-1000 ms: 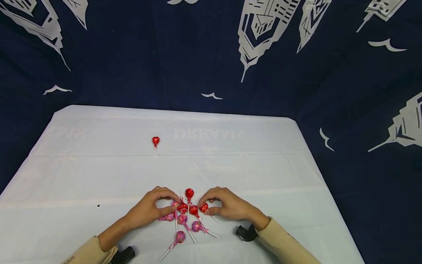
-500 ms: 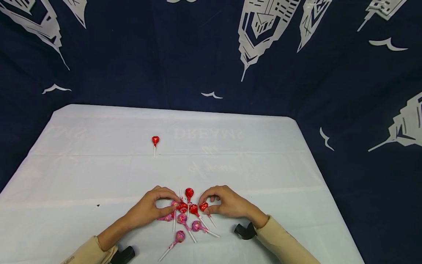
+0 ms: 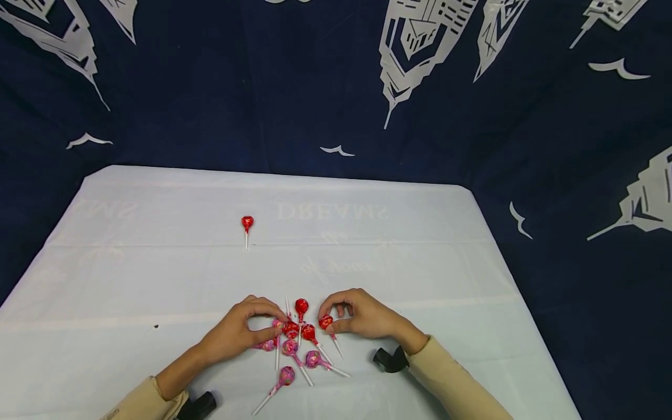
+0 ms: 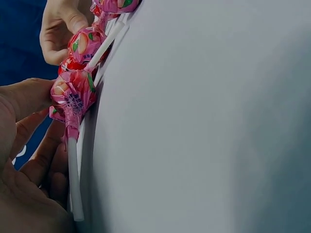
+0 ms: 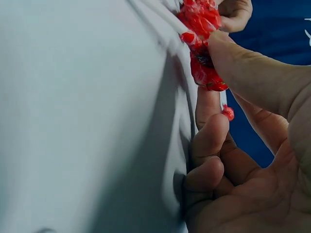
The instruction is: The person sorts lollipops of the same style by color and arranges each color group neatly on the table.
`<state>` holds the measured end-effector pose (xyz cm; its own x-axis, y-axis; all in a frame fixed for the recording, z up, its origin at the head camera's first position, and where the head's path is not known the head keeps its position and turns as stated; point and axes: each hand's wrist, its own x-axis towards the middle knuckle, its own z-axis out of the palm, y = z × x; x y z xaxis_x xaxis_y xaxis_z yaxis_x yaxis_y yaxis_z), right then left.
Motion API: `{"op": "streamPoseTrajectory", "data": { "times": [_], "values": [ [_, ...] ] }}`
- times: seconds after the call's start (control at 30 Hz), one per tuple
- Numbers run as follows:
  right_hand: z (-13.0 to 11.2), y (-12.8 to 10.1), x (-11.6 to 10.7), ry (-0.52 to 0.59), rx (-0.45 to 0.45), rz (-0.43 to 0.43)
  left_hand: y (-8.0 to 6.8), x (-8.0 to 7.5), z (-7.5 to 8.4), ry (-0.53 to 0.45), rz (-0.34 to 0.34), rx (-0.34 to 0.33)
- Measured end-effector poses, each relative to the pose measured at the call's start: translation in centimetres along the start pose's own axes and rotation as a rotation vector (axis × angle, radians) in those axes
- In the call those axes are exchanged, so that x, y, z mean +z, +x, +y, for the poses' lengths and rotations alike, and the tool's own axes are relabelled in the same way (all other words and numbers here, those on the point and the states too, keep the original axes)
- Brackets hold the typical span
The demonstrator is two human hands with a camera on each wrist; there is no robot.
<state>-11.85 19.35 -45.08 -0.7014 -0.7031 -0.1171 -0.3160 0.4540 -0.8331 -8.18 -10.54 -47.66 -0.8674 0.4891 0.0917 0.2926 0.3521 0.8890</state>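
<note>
The left hand (image 3: 242, 325) reaches in from the near left, its thumb and forefinger curled round a pink lollipop (image 3: 278, 324) at the cluster's (image 3: 308, 333) left side. Opposite, the right hand (image 3: 364, 315) is bent inward and pinches a red lollipop (image 3: 325, 321), its head between thumb and forefinger, its stick slanting toward the person, just right of the cluster. A lone lollipop (image 3: 247, 221) lies well apart, farther up the table (image 3: 409, 245).
</note>
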Motion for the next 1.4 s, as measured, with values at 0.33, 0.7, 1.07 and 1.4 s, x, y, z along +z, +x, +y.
{"op": "streamPoseTrajectory", "data": {
  "times": [0.33,0.7,1.07,1.4],
  "values": [
    [0.2,1.7,-1.0,0.066,0.046,0.010,0.0,0.0,0.0,0.007,0.004,0.009],
    [-0.2,5.6,-2.1,0.113,0.052,0.092,-0.2,0.0,-0.1,-0.001,0.011,-0.005],
    [0.0,10.1,-2.5,0.114,0.061,0.198,0.0,0.0,0.1,0.004,0.010,-0.006],
    [0.1,14.6,-3.3,0.111,0.116,0.284,0.0,0.0,0.0,-0.001,0.010,-0.013]
  ]
}}
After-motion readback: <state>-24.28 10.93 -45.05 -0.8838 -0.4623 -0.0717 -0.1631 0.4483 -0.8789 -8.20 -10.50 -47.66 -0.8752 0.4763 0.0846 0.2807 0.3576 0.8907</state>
